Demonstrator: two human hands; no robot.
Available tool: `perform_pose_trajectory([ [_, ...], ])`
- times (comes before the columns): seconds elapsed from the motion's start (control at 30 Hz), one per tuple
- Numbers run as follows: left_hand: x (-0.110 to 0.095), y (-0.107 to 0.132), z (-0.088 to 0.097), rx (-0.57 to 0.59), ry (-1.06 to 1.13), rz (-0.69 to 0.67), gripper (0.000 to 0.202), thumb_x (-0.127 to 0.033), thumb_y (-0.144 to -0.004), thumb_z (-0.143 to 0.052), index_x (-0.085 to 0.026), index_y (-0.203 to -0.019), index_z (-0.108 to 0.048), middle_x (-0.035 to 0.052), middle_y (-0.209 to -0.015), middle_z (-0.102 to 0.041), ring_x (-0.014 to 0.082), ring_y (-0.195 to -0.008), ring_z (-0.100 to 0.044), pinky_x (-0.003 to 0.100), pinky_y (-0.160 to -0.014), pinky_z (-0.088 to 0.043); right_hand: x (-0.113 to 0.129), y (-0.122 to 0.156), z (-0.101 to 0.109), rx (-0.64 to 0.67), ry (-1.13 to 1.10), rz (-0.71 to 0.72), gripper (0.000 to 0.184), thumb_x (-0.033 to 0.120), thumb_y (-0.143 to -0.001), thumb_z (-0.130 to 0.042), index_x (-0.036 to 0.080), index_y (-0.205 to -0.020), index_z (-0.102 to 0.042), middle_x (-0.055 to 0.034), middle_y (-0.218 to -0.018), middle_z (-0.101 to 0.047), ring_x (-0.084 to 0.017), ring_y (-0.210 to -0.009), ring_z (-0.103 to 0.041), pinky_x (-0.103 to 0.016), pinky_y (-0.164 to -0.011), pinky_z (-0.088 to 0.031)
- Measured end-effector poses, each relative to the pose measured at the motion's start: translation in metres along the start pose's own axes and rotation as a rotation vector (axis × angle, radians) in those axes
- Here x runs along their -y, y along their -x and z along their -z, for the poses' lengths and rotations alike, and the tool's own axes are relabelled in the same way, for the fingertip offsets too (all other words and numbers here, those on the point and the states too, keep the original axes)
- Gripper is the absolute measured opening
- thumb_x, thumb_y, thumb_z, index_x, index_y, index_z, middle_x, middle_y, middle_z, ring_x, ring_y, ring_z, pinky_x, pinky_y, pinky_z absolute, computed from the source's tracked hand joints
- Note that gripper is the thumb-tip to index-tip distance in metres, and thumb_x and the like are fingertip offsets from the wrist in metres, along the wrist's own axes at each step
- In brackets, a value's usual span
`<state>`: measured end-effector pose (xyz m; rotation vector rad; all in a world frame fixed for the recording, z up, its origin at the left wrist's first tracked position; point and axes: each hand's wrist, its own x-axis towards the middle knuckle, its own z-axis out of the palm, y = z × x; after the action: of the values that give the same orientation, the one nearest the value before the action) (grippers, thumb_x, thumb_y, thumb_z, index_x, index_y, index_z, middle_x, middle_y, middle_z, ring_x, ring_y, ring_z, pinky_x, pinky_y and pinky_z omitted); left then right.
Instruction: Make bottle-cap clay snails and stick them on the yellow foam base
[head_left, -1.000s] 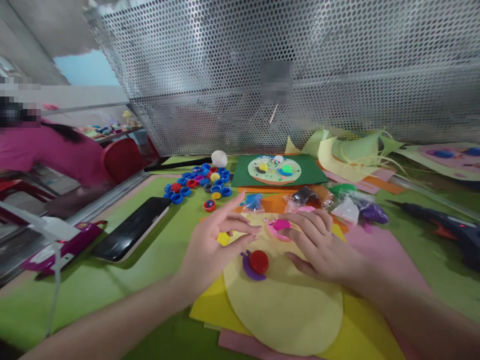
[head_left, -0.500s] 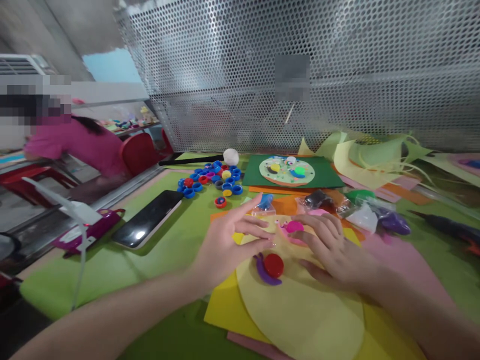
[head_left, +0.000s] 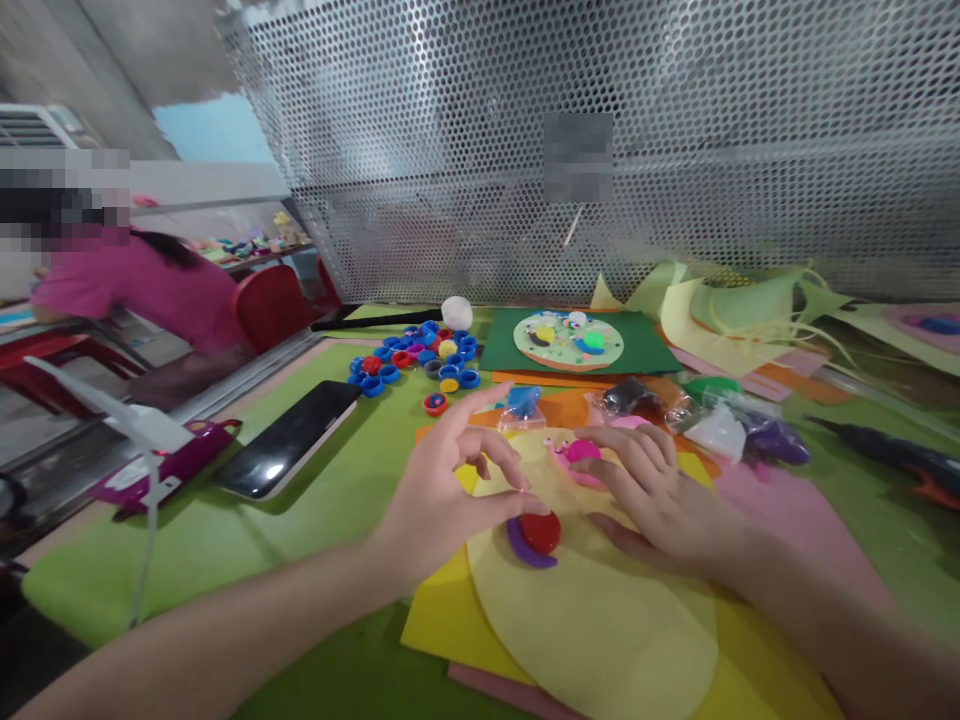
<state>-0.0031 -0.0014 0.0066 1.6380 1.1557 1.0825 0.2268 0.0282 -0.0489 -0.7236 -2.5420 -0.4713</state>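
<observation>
My left hand (head_left: 442, 490) is pinched, thumb close to a bent finger, with the index finger raised. Its tips are at the feeler end of a snail with a purple clay body (head_left: 529, 550) and a red bottle-cap shell (head_left: 541, 532); whatever they hold is too small or hidden. My right hand (head_left: 660, 495) rests with fingers apart on the pale yellow oval sheet (head_left: 600, 630), its fingertips at a pink clay snail (head_left: 583, 458) with small eyes. Both snails lie on the oval, which is on a brighter yellow sheet (head_left: 435, 620).
Left are a phone (head_left: 289, 440), a magenta device (head_left: 169, 465) with a white cable, and several bottle caps (head_left: 420, 350). Behind lie a decorated disc (head_left: 568, 340) on green card and bagged clay (head_left: 772, 440). A dark pointed tool (head_left: 892, 455) lies right. A person in pink (head_left: 150, 290) sits far left.
My left hand has moved slightly left and down, its fingers curling more, from above the purple snail to its feeler end. My right hand stays about the same; the view has shifted slightly.
</observation>
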Motion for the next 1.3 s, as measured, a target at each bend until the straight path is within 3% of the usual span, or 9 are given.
perform_pose_trajectory([
  [0.17, -0.0005, -0.001, 0.0006, -0.001, 0.001, 0.008, 0.084, -0.017, -0.064, -0.076, -0.029, -0.132, -0.029, -0.0083, -0.062, -0.056, 0.0153, -0.075, -0.058, 0.033, -0.082, -0.042, 0.0002, -0.0002, -0.0002, 0.002, -0.02, 0.005, 0.022, 0.025, -0.086, -0.042, 0.012, -0.103, -0.044, -0.0214, -0.117, -0.044, -0.032, -0.101, -0.044, -0.05, -0.079, -0.038],
  [0.3, -0.0015, -0.0003, 0.0006, 0.015, -0.02, 0.011, 0.09, -0.015, -0.064, -0.075, -0.029, -0.136, -0.024, -0.0076, -0.064, -0.063, 0.016, -0.078, -0.06, 0.033, -0.086, -0.042, 0.0, 0.0003, -0.0014, 0.02, -0.029, -0.007, 0.024, 0.024, -0.086, -0.044, 0.011, -0.106, -0.043, -0.0215, -0.118, -0.042, -0.032, -0.101, -0.044, -0.051, -0.079, -0.037],
  [0.47, -0.0014, -0.0002, 0.0002, 0.022, -0.049, 0.036, 0.087, -0.023, -0.071, -0.071, -0.023, -0.141, -0.019, -0.0021, -0.072, -0.072, 0.0192, -0.096, -0.061, 0.033, -0.09, -0.044, -0.0003, 0.0016, -0.0033, 0.034, -0.029, -0.01, 0.022, 0.025, -0.087, -0.042, 0.01, -0.103, -0.045, -0.0225, -0.118, -0.042, -0.034, -0.101, -0.043, -0.052, -0.079, -0.036],
  [0.7, 0.0, 0.002, -0.0014, 0.081, -0.005, 0.063, 0.071, -0.027, -0.083, -0.058, -0.022, -0.141, -0.018, 0.0028, -0.096, -0.071, 0.0177, -0.104, -0.06, 0.03, -0.092, -0.045, 0.0002, 0.0007, -0.0031, 0.023, -0.021, -0.011, 0.022, 0.025, -0.087, -0.041, 0.011, -0.104, -0.045, -0.0219, -0.117, -0.043, -0.034, -0.1, -0.044, -0.051, -0.078, -0.035],
  [1.03, -0.003, -0.0014, 0.0, 0.056, -0.122, 0.015, 0.067, -0.021, -0.068, -0.073, -0.023, -0.126, -0.04, -0.003, -0.071, -0.067, 0.0188, -0.087, -0.063, 0.033, -0.087, -0.043, 0.0012, 0.0009, -0.0037, -0.001, -0.004, -0.022, 0.021, 0.023, -0.087, -0.039, 0.013, -0.103, -0.046, -0.0202, -0.118, -0.044, -0.031, -0.103, -0.043, -0.05, -0.081, -0.033],
  [1.17, -0.0022, -0.0011, 0.0001, 0.084, -0.09, 0.065, 0.069, -0.023, -0.071, -0.071, -0.022, -0.131, -0.037, -0.001, -0.075, -0.071, 0.0178, -0.094, -0.061, 0.031, -0.093, -0.04, 0.0018, -0.0004, -0.0019, -0.004, -0.001, -0.025, 0.021, 0.022, -0.087, -0.04, 0.013, -0.104, -0.047, -0.0189, -0.118, -0.045, -0.03, -0.102, -0.044, -0.048, -0.081, -0.034],
  [1.3, -0.0009, -0.0016, -0.0002, 0.096, 0.032, 0.145, 0.077, -0.026, -0.072, -0.07, -0.021, -0.137, -0.029, 0.0017, -0.083, -0.073, 0.0189, -0.103, -0.06, 0.03, -0.09, -0.045, 0.0024, -0.0012, -0.0015, -0.012, 0.005, -0.019, 0.02, 0.021, -0.086, -0.04, 0.013, -0.104, -0.046, -0.0192, -0.117, -0.045, -0.03, -0.102, -0.044, -0.048, -0.081, -0.034],
])
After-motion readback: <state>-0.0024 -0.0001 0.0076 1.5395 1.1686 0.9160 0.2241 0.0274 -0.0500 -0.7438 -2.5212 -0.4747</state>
